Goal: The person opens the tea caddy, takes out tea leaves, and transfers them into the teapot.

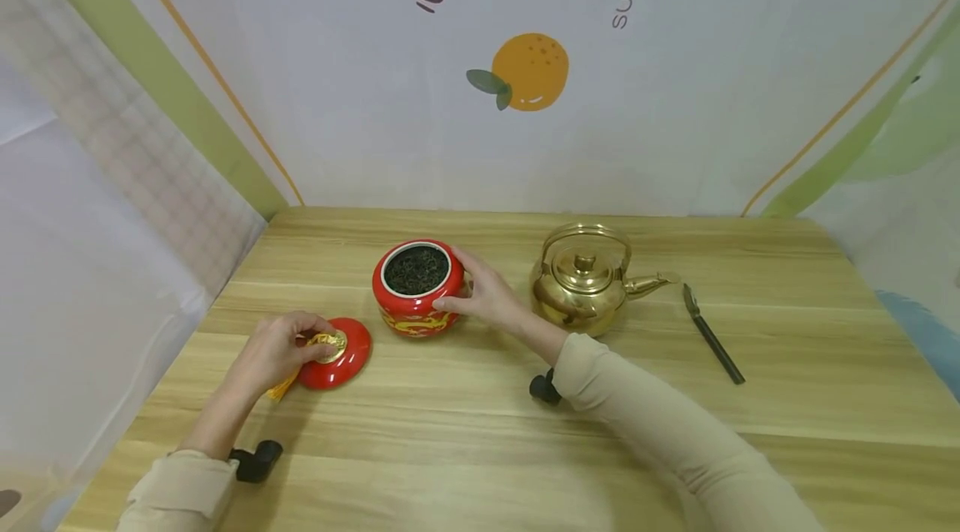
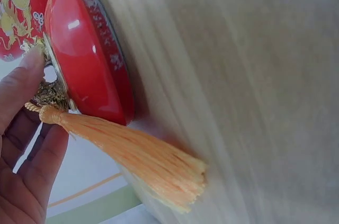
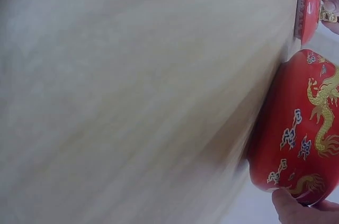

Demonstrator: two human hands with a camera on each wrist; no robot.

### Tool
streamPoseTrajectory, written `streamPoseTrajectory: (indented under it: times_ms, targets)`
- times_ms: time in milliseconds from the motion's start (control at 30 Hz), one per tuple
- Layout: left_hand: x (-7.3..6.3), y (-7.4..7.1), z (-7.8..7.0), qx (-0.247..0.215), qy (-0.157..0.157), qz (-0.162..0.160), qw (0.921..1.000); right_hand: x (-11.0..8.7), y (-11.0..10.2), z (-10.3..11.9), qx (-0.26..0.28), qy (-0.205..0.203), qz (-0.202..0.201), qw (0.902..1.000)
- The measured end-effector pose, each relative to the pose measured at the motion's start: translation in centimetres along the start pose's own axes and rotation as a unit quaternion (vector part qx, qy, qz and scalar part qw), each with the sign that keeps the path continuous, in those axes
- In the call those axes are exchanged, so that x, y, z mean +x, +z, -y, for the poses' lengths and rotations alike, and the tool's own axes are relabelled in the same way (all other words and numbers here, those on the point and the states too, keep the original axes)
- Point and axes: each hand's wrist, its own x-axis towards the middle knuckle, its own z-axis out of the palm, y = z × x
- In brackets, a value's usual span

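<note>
My left hand [image 1: 278, 353] pinches the gold knob [image 2: 51, 97] of a round red lid [image 1: 347, 359], which is down at the tabletop left of the jar. From the knob hangs an orange-yellow tassel [image 2: 140, 160]. The red tea jar [image 1: 417, 323], decorated with gold dragons, stands upright with its white-rimmed mouth uncovered. Dark dried tea leaves [image 1: 417, 270] fill much of it. My right hand [image 1: 483, 295] holds the jar at its right side, thumb at the front and fingers toward the back. Part of those fingers is hidden behind the jar.
A brass teapot [image 1: 582, 282] with a raised handle stands to the right, its spout pointing right. Beyond the spout lies a dark-handled slim tool [image 1: 714, 342] on the wooden table [image 1: 450, 457]. A printed cloth [image 1: 375, 98] hangs behind the table.
</note>
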Motion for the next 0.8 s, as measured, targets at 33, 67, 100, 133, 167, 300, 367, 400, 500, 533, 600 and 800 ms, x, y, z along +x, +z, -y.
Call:
streamPoseTrajectory:
  times_ms: [33, 67, 100, 133, 167, 300, 367, 400, 500, 533, 600, 800]
  targets:
    - [0.0, 0.0, 0.1, 0.001, 0.003, 0.003, 1.0000, 0.0, 0.0, 0.0, 0.002, -0.001, 0.002, 1.0000]
    - [0.0, -0.1, 0.1, 0.002, 0.007, 0.005, 1.0000, 0.0, 0.1, 0.0, 0.005, 0.000, 0.004, 1.0000]
    - [0.0, -0.1, 0.2, 0.003, 0.012, 0.006, 0.9999, 0.0, 0.1, 0.0, 0.007, 0.002, 0.005, 1.0000]
    - [0.0, -0.1, 0.3, 0.004, 0.017, 0.007, 0.9998, 0.0, 0.2, 0.0, 0.012, 0.001, 0.006, 0.9999]
    - [0.0, -0.2, 0.3, 0.006, 0.022, 0.009, 0.9997, 0.1, 0.2, 0.0, 0.016, -0.001, 0.007, 0.9998]
    - [-0.1, -0.3, 0.5, 0.008, 0.036, 0.009, 0.9993, 0.0, 0.2, 0.1, 0.023, 0.002, 0.009, 0.9997]
    - [-0.2, -0.5, 0.4, 0.004, 0.041, 0.009, 0.9991, 0.0, 0.3, 0.1, 0.021, 0.003, 0.009, 0.9997]
    - [-0.2, -0.6, 0.4, 0.000, 0.042, 0.010, 0.9991, 0.0, 0.3, 0.1, 0.021, 0.003, 0.010, 0.9997]
    - [-0.3, -1.1, 0.3, -0.018, 0.047, 0.004, 0.9987, 0.0, 0.3, 0.1, 0.023, 0.001, 0.008, 0.9997]
    - [-0.2, -1.3, 0.3, -0.025, 0.048, 0.001, 0.9985, 0.0, 0.3, 0.0, 0.027, -0.003, 0.007, 0.9996]
    - [-0.1, -1.8, 0.1, -0.039, 0.052, -0.009, 0.9979, 0.1, 0.3, -0.1, 0.039, -0.004, 0.007, 0.9992]
    - [1.3, -3.5, -1.3, -0.093, 0.058, -0.024, 0.9937, 0.1, 0.3, -0.4, 0.046, 0.004, 0.007, 0.9989]
